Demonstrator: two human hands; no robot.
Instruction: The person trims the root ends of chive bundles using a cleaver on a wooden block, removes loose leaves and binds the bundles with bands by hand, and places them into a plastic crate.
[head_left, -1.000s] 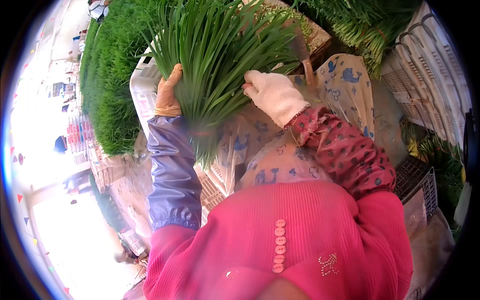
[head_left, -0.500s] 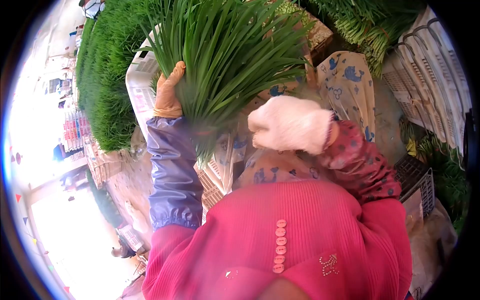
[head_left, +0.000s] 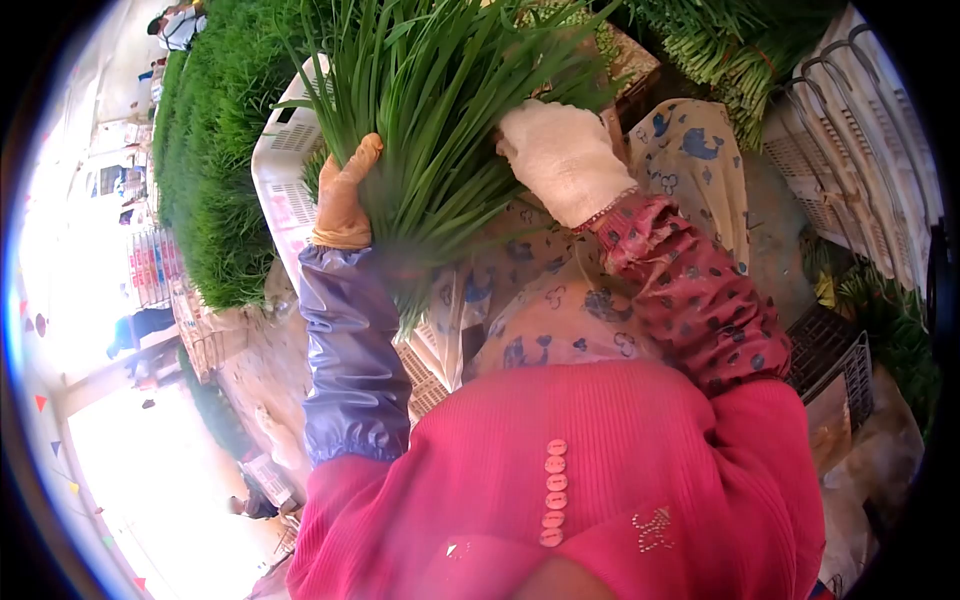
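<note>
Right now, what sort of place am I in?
Probably a vegetable packing area or market: a bunch of long green leaves in your left hand, a wide bank of greens to the left, and white crates at the right.

Head-worn view, facing forward and down, close above left hand, right hand.

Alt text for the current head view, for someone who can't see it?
A tan-gloved left hand grips a bunch of long, flat green leaves, while a white-gloved right hand meets its edge. White plastic crates and more greens surround them.
</note>
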